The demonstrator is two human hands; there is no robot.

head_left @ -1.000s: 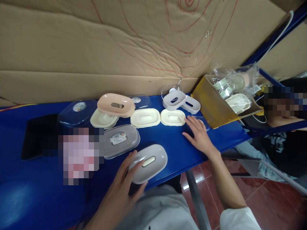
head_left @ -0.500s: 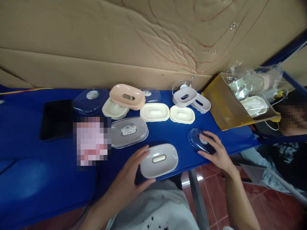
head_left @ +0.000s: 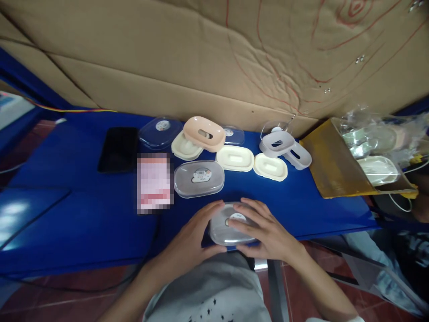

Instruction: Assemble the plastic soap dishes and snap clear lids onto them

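A tall brown cardboard wall, scrawled with red curves, stands behind a long blue table. At the table's right end sits an open carton trimmed in yellow, filled with plastic-wrapped pieces, and just past it I can see part of another person in a dark top. The worker's left hand and right hand meet at the near edge of the table around a grey dish, the left curved widely about its left end, thumb at the near side, the right with spread fingers over the clear lid on top of it. I can't tell whether the lid is fully seated. Farther left lie a flat black object and, beside it, a pinkish thing blurred out. Next to that is a lidded grey dish. Behind it, a peach tray leans on a cream dish, with a spare clear lid to their left. Two cream bases sit end to end nearby, and two lilac trays overlap near the carton. Smallest is the round white label on the lid, partly under the right fingers.
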